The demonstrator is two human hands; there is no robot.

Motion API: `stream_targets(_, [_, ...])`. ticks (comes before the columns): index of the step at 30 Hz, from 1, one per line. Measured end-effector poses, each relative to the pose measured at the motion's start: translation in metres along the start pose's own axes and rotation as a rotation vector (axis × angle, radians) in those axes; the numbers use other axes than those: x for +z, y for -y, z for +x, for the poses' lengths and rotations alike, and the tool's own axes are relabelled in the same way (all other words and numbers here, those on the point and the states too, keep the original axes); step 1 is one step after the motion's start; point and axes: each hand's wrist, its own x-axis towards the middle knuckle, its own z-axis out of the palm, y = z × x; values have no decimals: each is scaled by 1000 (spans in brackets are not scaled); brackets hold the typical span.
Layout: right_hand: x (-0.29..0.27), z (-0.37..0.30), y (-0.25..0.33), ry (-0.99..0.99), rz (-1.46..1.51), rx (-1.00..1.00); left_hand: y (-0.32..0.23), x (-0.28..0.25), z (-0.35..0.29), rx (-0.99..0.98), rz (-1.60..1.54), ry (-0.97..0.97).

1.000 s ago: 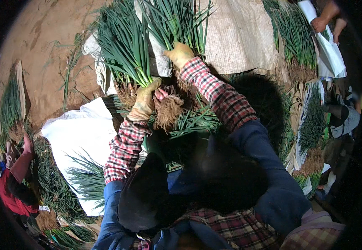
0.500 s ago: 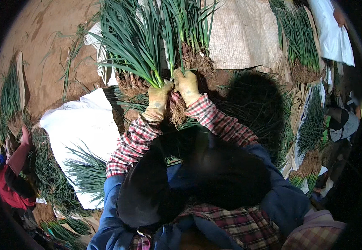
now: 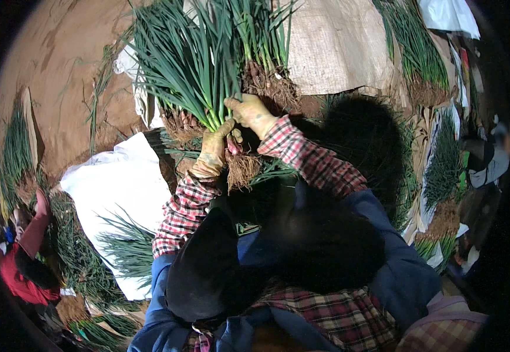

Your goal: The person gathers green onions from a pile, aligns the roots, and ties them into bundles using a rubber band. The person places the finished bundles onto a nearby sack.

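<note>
Onion bunch [image 3: 209, 97] clasped in your left hand [image 3: 215, 141], just above the bulbs [image 3: 232, 146]: snug, don't crush! Your right hand [image 3: 249, 113] meets the stems; pinching, can't tell.

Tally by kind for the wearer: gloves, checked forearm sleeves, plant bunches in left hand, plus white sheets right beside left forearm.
Gloves: 2
Checked forearm sleeves: 2
Plant bunches in left hand: 1
White sheets beside left forearm: 1
Total: 6

- My gloves [image 3: 212, 151]: matt, smudged.
- My checked sleeves [image 3: 313, 157]: matt cloth.
- Bunch's leaves [image 3: 199, 73]: smooth, slight sheen.
- Its roots [image 3: 244, 171]: rough, fibrous.
- Pale sack [image 3: 338, 47]: coarse, matt.
</note>
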Motion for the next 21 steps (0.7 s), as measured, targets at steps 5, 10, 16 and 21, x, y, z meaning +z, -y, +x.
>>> stream_targets(5, [0, -11, -22, 96, 448, -6, 0, 19, -12, 219, -193, 49])
stream_targets(10, [-47, -35, -34, -22, 115, -236, -40, 24, -45, 308, -40, -55])
stream_targets(16, [-58, -37, -12, 126, -1052, -153, -102, 6, -61, 373, -125, 96])
stream_targets(21, [-27, 10, 70, -276, -1095, -19, -74, -13, -26, 299, -49, 49])
